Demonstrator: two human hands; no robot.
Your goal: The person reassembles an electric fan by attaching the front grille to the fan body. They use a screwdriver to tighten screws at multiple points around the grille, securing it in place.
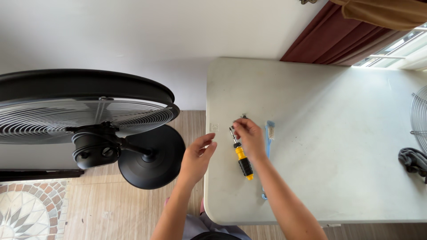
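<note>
My right hand (251, 138) hovers over the left part of a white table (338, 133), fingers pinched near a small dark screw (243, 116); whether it grips anything I cannot tell. Beside it lies a yellow and black screwdriver (241, 156), tip pointing away from me. A light blue brush (268, 133) lies partly under that hand and forearm. My left hand (198, 158) is off the table's left edge, fingers loosely spread and holding nothing, between the table and a black pedestal fan (89, 120).
The fan stands on a wooden floor with its round base (153, 158) close to the table's left edge. At the table's right edge are a wire fan grille (419, 118) and a dark grey cloth (412, 161). Red curtains (338, 40) hang behind.
</note>
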